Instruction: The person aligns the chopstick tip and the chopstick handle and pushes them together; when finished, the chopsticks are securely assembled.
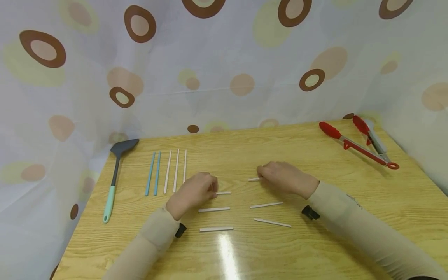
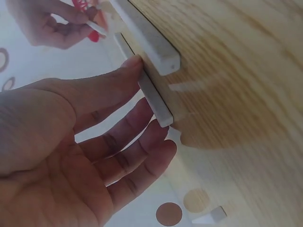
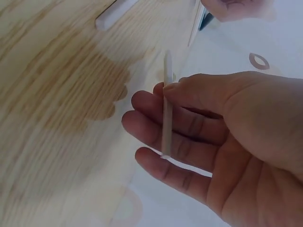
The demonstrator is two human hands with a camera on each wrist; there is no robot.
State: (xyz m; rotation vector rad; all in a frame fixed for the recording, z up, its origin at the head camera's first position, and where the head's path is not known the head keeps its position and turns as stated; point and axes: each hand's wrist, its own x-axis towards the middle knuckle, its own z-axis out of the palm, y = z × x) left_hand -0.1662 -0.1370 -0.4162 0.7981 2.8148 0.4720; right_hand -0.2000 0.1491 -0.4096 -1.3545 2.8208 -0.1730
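Landmark: the blue sticks (image 1: 150, 174). The left hand (image 1: 194, 192), right of the landmark, pinches a white stick (image 2: 157, 101) between thumb and fingers; its index finger is mostly hidden behind the thumb. The right hand (image 1: 287, 179), farther right of the landmark, clamps a second white stick (image 3: 166, 130) between thumb and fingertip. In the head view, fingers conceal part of both held sticks. Both sleeves (image 1: 150, 243) are cut off by the frame edge.
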